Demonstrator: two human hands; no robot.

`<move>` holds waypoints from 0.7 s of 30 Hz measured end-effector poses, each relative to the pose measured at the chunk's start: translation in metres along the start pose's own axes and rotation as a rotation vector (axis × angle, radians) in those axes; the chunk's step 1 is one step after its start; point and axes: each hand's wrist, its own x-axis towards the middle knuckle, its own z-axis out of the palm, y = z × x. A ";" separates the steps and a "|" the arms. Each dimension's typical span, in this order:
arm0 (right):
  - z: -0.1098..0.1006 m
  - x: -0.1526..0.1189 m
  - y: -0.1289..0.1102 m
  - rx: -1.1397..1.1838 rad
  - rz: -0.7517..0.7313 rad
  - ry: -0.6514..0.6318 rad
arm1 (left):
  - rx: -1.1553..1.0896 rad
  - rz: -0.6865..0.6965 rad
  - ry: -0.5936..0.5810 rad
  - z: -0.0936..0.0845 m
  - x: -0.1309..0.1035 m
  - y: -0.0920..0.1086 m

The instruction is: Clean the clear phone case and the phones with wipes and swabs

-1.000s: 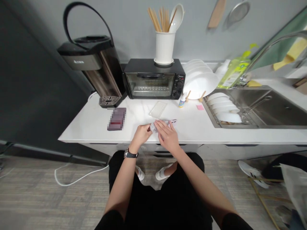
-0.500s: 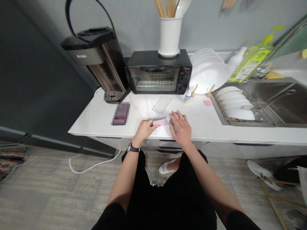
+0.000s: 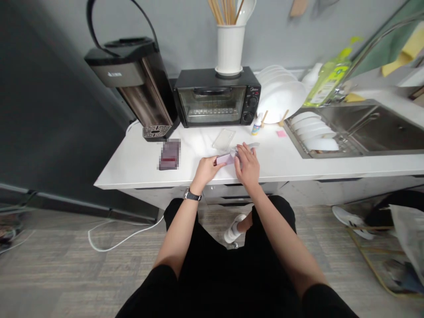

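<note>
My left hand [image 3: 206, 170] grips the left end of a thin, pale purple object [image 3: 225, 159], thumb and fingers closed round it. At its right end is my right hand [image 3: 248, 165], bent over a greyish, partly see-through piece [image 3: 254, 145] that sticks out past the fingers; what the fingertips pinch is hidden. Just behind the hands a clear, flat case [image 3: 224, 139] lies on the white counter [image 3: 139, 170]. A small white bottle with a blue and yellow label [image 3: 256, 126] stands near the oven. The pink square [image 3: 281, 134] lies to its right.
A black toaster oven [image 3: 212, 104] bears a white utensil holder [image 3: 230, 51]. At the left are a tall dispenser [image 3: 145, 88] and a pixelated dark item [image 3: 170, 154]. White plates [image 3: 281, 99], a green soap bottle [image 3: 326, 84] and a sink [image 3: 391, 121] with bowls are on the right.
The view has shifted a little. More of the greyish piece now sticks out to the right of my right hand. My left hand still grips the purple object.
</note>
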 end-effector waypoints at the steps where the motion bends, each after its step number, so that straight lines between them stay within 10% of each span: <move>1: 0.000 0.000 0.000 -0.009 0.011 0.010 | -0.006 0.005 0.001 0.000 0.000 0.000; 21: -0.016 -0.006 -0.017 -0.068 -0.286 -0.155 | -0.034 0.046 0.034 0.000 -0.006 0.002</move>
